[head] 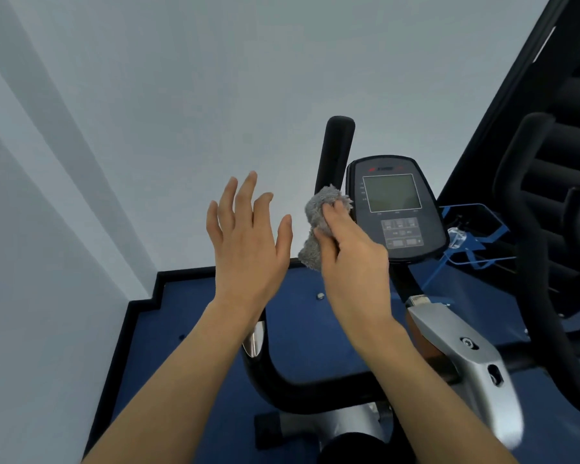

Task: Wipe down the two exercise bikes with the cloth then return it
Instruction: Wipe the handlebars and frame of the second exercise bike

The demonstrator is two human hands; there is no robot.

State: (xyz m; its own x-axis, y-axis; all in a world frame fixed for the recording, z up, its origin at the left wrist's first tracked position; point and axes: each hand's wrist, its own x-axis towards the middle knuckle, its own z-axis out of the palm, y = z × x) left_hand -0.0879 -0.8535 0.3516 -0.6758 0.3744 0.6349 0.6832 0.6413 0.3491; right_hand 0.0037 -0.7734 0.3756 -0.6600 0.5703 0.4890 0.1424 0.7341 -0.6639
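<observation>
Head view showed your right hand (349, 252) with fingers bunched around the grey cloth (318, 226), pressed beside the near bike's console (394, 209); your left hand (248, 242) hovered empty, fingers spread. You were likely mid-wipe: the second bike (529, 229) and returning the cloth seemed left.

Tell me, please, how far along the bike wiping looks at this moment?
Nothing visibly finished. In hand: the right hand presses the grey cloth by the upright handlebar, beside the console; the left hand is open, empty. Left: the second bike on the right, then returning the cloth.
</observation>
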